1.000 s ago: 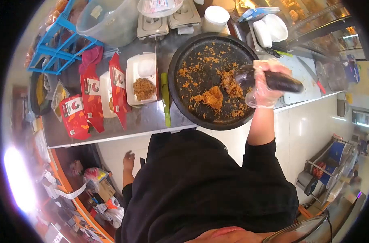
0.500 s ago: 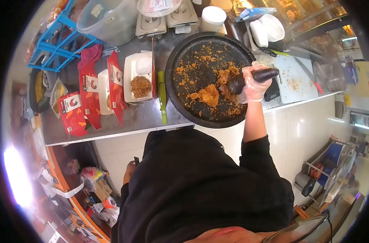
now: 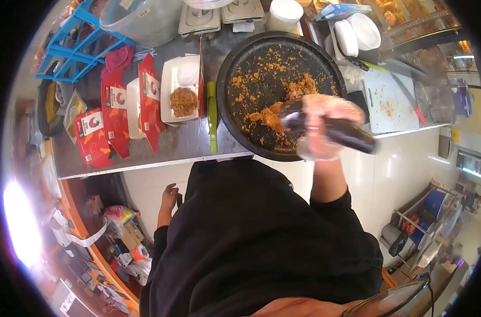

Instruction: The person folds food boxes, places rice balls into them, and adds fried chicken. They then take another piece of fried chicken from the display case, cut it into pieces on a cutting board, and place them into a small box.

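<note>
My right hand (image 3: 333, 119), in a clear plastic glove, grips a dark pestle (image 3: 357, 137) that lies slanted over the right side of a large round black mortar (image 3: 235, 134). Hand and pestle are smeared by motion. Beneath them in the mortar lie crushed fried chicken pieces (image 3: 267, 116) and scattered orange crumbs; the hand hides part of these. My left hand (image 3: 169, 198) hangs low by my side, away from the counter, its fingers loosely bent and apart. A small dark strip shows beside it.
Left of the mortar are a green tool (image 3: 212, 116), an opened box (image 3: 169, 105) with rice and fried chicken, and several red boxes (image 3: 113, 105). A white cutting board (image 3: 383, 113) and a red-handled knife (image 3: 407, 98) lie to the right. Behind stands a white tub (image 3: 284, 16).
The pestle has lifted off the chicken and tilted, swinging toward me with my right hand. The chicken piece looks more broken up. My left hand has risen slightly.
</note>
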{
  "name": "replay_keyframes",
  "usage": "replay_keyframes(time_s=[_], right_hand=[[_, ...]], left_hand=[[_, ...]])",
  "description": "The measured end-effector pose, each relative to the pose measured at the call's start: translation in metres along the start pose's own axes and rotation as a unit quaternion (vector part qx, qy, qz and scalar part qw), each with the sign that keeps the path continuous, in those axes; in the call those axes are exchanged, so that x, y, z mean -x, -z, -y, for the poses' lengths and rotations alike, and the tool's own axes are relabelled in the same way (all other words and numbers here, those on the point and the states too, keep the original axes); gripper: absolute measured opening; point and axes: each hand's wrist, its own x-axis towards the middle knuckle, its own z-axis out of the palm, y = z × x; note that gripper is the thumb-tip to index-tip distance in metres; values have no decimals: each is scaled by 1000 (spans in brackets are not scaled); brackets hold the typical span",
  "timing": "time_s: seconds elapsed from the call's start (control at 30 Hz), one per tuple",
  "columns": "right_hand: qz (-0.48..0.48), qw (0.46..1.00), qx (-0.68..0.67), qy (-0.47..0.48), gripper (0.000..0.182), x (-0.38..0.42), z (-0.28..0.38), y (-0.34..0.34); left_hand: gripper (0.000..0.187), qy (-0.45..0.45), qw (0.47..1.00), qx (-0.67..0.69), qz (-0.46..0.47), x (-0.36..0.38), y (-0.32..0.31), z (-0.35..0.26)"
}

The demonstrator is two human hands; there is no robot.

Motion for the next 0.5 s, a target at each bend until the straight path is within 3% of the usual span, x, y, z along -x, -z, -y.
replay_keyframes(time_s=[0.03,0.07,0.13,0.23,0.3,0.33,0.43,0.47,0.5], right_hand=[[27,996,83,12,42,16,-10,0],[16,992,44,-116,40,37,-19,9],[71,986,-11,-151,43,23,-25,6],[-30,982,30,-185,43,-2,-3,4],[-10,990,-117,-73,44,-7,8,-10],[23,990,-95,-102,43,5,2,-7],[33,970,161,-181,40,65,-52,17],[42,945,256,-197,39,63,-59,24],[-69,963,-12,-260,40,34,-43,8]], left_hand=[[38,3,1000,-15,14,1,0,-2],[38,3,999,-31,28,1,2,-3],[37,-20,998,-53,26,-7,-3,8],[37,-51,997,-61,-2,-21,1,17],[37,-14,1000,-13,-7,-2,-1,10],[37,-1,1000,-12,13,-5,-1,21],[38,-26,991,-123,42,-10,3,43],[37,-8,990,-125,58,7,0,12],[37,-11,991,-123,45,8,3,12]])
